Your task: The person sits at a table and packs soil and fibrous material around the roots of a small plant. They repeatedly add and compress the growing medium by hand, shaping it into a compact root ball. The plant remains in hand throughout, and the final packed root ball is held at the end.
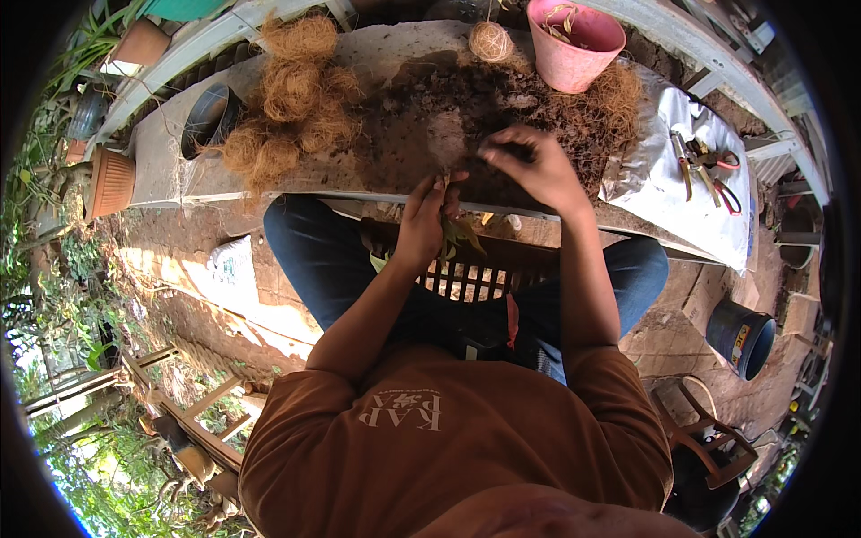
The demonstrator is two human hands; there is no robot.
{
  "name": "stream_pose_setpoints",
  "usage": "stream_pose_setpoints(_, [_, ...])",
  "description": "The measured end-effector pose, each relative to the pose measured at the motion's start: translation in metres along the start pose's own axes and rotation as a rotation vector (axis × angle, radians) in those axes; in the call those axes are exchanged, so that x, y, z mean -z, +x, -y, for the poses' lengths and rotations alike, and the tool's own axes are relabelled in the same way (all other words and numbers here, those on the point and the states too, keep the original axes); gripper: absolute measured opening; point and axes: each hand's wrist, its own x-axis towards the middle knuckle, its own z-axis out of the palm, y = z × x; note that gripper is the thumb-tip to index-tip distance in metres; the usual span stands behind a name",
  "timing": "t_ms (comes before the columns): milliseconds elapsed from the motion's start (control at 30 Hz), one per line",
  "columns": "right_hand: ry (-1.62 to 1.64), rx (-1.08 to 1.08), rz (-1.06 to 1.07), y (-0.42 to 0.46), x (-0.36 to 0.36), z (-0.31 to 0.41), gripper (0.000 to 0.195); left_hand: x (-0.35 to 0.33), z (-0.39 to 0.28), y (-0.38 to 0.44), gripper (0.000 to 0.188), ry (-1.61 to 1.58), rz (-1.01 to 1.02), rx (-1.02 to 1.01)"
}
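My left hand grips the stem of a small plant at the table's near edge. Its green leaves hang below the hand towards my lap. Beyond the fingers, a pale, blurred root mass points away from me over the table. To its right, my right hand hovers with curled fingers, apart from the roots. Shadow and blur hide whether anything is between those fingers. Dark loose soil is spread on the table behind both hands.
Coconut-fibre clumps and a black pot lie left. At the back are a fibre ball and a pink pot. Pruning tools rest on a silvery sack at right. A plastic crate stands between my legs.
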Motion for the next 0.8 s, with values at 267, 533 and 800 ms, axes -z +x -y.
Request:
stream_pose_setpoints(267, [0.186, -0.098, 0.189, 0.001, -0.021, 0.004, 0.030, 0.008, 0.009, 0.002, 0.023, 0.083, -0.024, -0.039])
stream_pose_setpoints(533, [0.092, -0.079, 0.218, 0.002, -0.019, 0.000, 0.024, 0.001, 0.003, -0.004, 0.035, 0.107, 0.018, -0.023])
stream_pose_setpoints(800, [0.033, 0.020, 0.188, 0.001, -0.016, 0.011, 0.018, -0.003, 0.002, -0.003, 0.035, 0.086, -0.058, -0.021])
